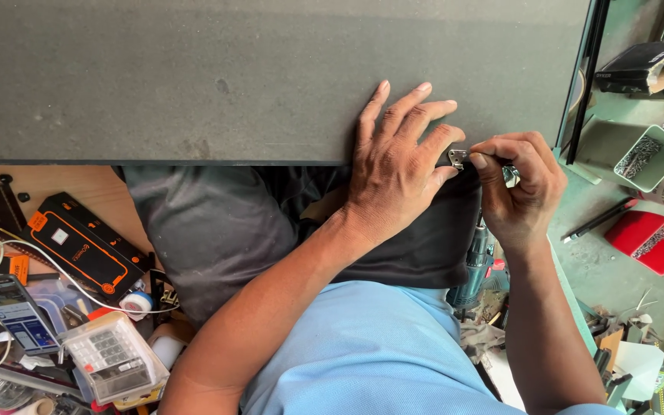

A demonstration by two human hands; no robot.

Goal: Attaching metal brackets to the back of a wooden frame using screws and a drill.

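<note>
Metal hinge (458,158), small, stiff, probably light, is pinched at its edges by right hand (518,184); left hand (393,173) is spread flat, empty, on grey board (194,77).

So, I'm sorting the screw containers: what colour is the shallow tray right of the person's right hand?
Red, seen in the head view: the tray holds silvery screws.
</note>
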